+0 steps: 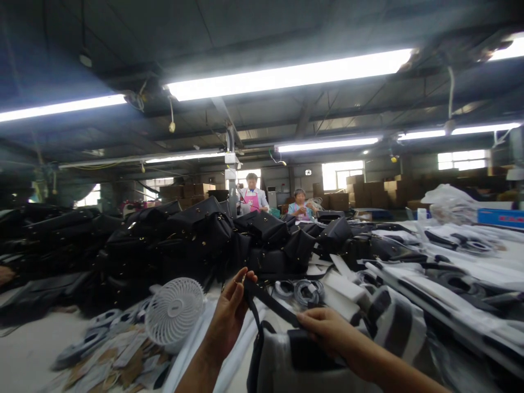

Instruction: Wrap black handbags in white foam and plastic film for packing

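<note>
A black strap [272, 304] stretches between my two hands above a bag. My left hand [234, 300] pinches its upper end, where a small gold-coloured metal piece shows at the fingertips. My right hand [327, 330] is closed on the strap's lower stretch, close to the top of the bag. The black bag [309, 352] stands right in front of me, partly covered in a whitish wrapping; my right forearm hides part of it. Another length of strap hangs from my left hand down the bag's left side.
Black bags [204, 234] are heaped across the table's far side. A white fan [175, 311] stands left of my hands, near scattered tags [131, 355]. Coiled straps [307, 292] lie ahead, and wrapped pieces [442, 300] at right. Two people [254, 199] work beyond the heap.
</note>
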Action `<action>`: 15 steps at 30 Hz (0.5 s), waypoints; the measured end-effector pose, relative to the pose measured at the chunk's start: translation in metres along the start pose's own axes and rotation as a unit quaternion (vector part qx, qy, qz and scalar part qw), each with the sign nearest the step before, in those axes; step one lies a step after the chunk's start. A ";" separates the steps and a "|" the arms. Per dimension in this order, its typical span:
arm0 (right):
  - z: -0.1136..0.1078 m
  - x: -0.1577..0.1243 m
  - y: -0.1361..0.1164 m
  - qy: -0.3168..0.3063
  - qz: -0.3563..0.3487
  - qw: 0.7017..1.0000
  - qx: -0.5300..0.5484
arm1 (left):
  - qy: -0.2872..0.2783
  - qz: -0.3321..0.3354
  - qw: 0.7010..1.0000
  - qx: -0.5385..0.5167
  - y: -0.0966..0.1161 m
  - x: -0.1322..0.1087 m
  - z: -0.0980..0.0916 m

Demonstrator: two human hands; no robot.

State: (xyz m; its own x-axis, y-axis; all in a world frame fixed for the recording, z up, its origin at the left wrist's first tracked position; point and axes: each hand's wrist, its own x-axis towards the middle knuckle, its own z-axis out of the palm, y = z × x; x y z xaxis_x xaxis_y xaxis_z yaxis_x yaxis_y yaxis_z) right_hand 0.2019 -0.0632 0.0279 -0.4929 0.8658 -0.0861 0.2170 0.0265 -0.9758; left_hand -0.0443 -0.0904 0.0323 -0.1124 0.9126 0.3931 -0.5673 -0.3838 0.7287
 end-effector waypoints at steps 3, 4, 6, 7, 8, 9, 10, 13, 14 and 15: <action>0.006 0.001 -0.003 -0.005 -0.012 1.000 0.010 | -0.019 -0.003 1.000 0.022 -0.004 0.000 0.004; 0.009 0.003 -0.006 -0.004 -0.023 0.999 0.022 | -0.027 -0.006 0.999 0.033 -0.005 -0.001 0.007; 0.016 0.008 -0.015 0.001 -0.062 0.997 0.052 | -0.044 -0.012 0.997 0.058 -0.007 -0.002 0.015; 0.020 0.012 -0.020 0.005 -0.089 0.994 0.063 | -0.052 -0.016 0.996 0.073 -0.008 -0.003 0.019; 0.023 0.015 -0.027 0.010 -0.117 0.991 0.069 | -0.060 -0.020 0.994 0.090 -0.008 -0.003 0.024; 0.026 0.019 -0.034 0.017 -0.145 0.987 0.071 | -0.066 -0.022 0.992 0.109 -0.009 -0.003 0.029; 0.029 0.022 -0.041 0.026 -0.174 0.982 0.067 | -0.071 -0.024 0.989 0.129 -0.008 -0.002 0.033; 0.031 0.028 -0.067 0.070 -0.238 0.968 -0.019 | -0.074 -0.018 0.980 0.185 -0.007 0.002 0.045; 0.029 0.027 -0.076 0.085 -0.259 0.959 -0.082 | -0.069 -0.013 0.978 0.198 -0.007 0.004 0.048; 0.026 0.025 -0.083 0.092 -0.283 0.942 -0.155 | -0.061 -0.008 0.976 0.208 -0.006 0.006 0.049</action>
State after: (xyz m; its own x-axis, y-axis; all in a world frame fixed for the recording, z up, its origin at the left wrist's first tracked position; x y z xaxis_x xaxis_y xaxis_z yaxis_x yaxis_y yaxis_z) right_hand 0.1496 -0.0566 0.1019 -0.4547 0.7401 0.4954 0.2131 0.6305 -0.7464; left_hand -0.0018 -0.0897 0.0579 0.0064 0.9053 0.4247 -0.1852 -0.4163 0.8902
